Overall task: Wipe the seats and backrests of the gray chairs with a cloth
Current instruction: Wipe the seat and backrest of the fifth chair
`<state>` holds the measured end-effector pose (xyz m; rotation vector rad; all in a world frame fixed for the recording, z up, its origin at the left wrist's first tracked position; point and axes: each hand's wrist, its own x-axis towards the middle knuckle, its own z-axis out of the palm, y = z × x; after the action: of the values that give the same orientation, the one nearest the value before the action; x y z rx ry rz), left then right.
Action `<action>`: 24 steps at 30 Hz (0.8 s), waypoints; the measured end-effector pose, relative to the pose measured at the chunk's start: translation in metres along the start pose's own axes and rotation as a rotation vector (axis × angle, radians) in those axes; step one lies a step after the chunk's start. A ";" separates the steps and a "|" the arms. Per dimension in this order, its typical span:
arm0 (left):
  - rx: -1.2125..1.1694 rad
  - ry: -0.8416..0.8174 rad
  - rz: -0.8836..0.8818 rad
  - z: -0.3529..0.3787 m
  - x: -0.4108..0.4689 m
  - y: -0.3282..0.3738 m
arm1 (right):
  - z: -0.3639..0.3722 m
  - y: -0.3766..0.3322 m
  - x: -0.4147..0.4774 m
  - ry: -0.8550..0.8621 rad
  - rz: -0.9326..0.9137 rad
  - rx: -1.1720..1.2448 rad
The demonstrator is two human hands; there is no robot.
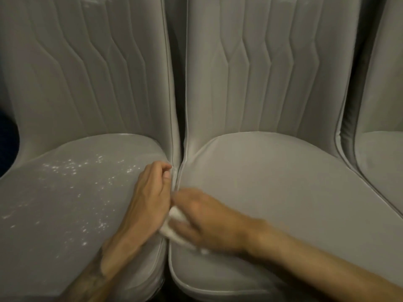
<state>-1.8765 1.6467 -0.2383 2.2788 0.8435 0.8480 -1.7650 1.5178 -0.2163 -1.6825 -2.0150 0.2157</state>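
The right hand (202, 219) lay over a white cloth (174, 223), pressing it onto the near left corner of the middle seat. The hand was blurred, so I cannot tell whether its fingers pinched the cloth or only lay flat on it. The left hand (150, 197) had its fingers curled over the right edge of the left seat and was gripping it at the seam, just beside the other hand.

Three gray chairs stood in a row, each with a ribbed backrest. The left chair (65, 203) and the middle chair (272, 182) nearly touched, with only a narrow dark gap (180, 127) between them. Only a sliver of the third chair (381, 153) showed at the right edge. The cloth was a small bunched wad, mostly hidden under the right hand. White specks (72, 168) were scattered across the left seat, while the middle seat looked clean.

The step in hand appeared to be wiping the edges where the two seats met, with the left hand drawing its seat aside to open the seam. Next, the cloth probably needed to cross onto the left seat, and firm sweeping strokes would be needed to lift the specks rather than spread them. The backrests probably came after that.
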 end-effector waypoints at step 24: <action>0.430 -0.156 0.156 0.039 0.047 0.020 | -0.110 0.200 -0.100 0.434 1.156 -0.652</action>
<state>-1.8130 1.6566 -0.2326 2.7745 0.8492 0.5830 -1.5272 1.4451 -0.2343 -2.8135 -0.6218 -0.4446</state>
